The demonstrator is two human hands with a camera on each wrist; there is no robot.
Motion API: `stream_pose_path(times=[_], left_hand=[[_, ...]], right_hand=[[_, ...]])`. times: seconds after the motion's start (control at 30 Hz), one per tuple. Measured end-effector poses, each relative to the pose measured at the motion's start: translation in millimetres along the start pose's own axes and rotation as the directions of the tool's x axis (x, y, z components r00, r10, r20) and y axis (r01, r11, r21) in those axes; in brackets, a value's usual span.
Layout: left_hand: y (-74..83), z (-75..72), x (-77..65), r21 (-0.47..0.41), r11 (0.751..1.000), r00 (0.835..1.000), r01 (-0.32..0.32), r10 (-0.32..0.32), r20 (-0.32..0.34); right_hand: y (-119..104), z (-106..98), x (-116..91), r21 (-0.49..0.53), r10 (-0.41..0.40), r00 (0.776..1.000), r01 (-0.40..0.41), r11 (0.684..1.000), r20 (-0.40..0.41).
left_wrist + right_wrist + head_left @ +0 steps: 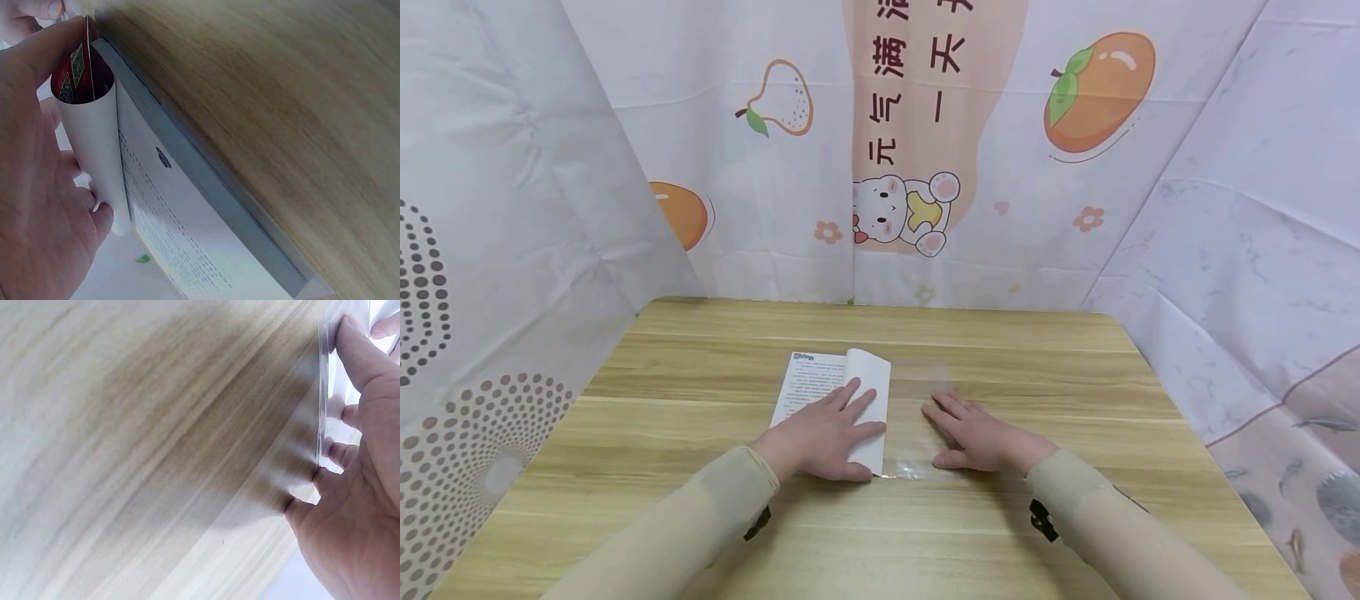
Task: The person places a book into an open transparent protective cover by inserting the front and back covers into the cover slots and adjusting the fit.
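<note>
A book (pixel 806 372) lies on the wooden table, its printed page facing up. Its cover (pixel 87 134) bends over in a loose roll, white outside and red inside. Fingers spread, my left hand (pixel 823 435) rests on the white folded-over part. A sheet of clear plastic film (pixel 907 417) extends to the right from under that fold, and its edge also shows along the book's underside in the left wrist view. On the film's right side, my right hand (pixel 981 435) touches down with its fingertips, fingers extended; the right wrist view shows them at the film's edge.
The wood-grain table (pixel 1037 358) reaches out around the book on all sides. A printed curtain (pixel 760 200) hangs behind its far edge, and more cloth hangs at the left and right. Dark straps (pixel 1042 521) show beneath both forearms.
</note>
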State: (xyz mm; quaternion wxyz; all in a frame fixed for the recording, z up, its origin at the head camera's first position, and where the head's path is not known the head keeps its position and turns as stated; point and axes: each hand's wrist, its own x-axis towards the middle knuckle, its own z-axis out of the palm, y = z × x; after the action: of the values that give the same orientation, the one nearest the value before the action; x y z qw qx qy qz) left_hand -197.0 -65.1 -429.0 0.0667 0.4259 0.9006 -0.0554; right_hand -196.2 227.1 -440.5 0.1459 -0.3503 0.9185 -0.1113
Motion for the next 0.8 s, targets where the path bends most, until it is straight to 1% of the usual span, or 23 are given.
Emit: stream_pose_path(times=[0.17,0.43,0.8], left_hand=[[1.7,1.5,1.9,-0.003,1.000,1.000,0.019,-0.019,0.024],[4.0,2.2,4.5,0.011,1.000,0.999,0.021,-0.021,0.031],[6.4,3.4,5.9,0.035,0.999,0.999,0.017,-0.018,0.027]], right_hand=[[-0.1,-0.1,0.3,-0.001,0.005,1.000,-0.005,1.000,0.004],[0.4,1.2,0.2,0.000,0.015,1.000,-0.015,1.000,0.007],[2.7,2.7,-0.6,0.014,-0.035,0.999,0.035,0.999,-0.031]])
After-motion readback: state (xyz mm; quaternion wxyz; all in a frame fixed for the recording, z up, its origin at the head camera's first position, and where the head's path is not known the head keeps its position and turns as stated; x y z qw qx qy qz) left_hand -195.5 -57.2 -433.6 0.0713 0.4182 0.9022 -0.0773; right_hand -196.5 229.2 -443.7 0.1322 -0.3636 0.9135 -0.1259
